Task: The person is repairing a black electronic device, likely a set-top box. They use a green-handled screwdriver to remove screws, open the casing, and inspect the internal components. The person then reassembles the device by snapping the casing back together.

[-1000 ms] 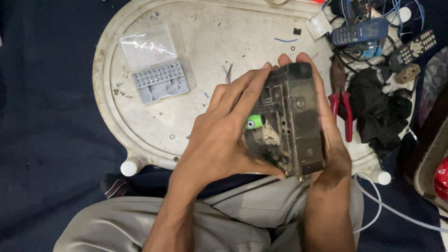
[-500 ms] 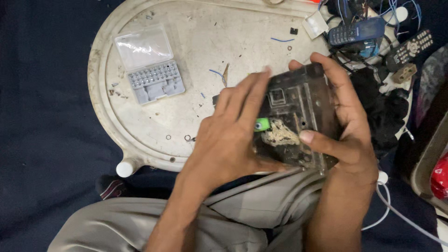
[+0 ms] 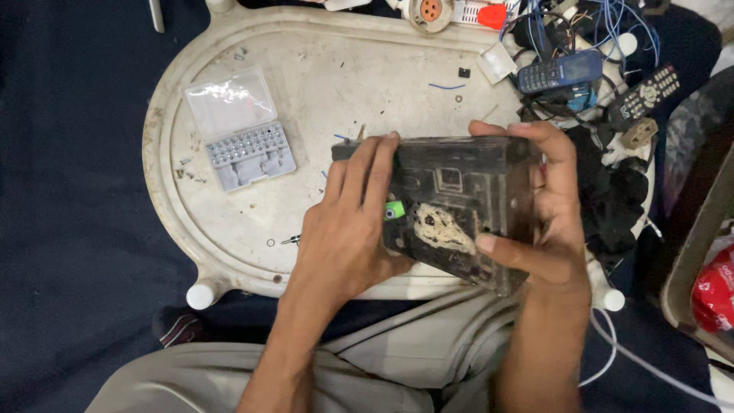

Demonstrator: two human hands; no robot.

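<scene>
We are turning the dusty black circuit housing (image 3: 459, 206) flatter than before.
Our left hand (image 3: 348, 229) and right hand (image 3: 547, 222) are gripping it above the white tray (image 3: 229, 222).

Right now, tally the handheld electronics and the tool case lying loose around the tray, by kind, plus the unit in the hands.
Dark electronic chassis, held by left hand and right hand: 1
Blue keypad phone: 1
Black remote control: 1
Grey screwdriver-bit case, lid open, on the white tray: 1
Total: 4
</scene>
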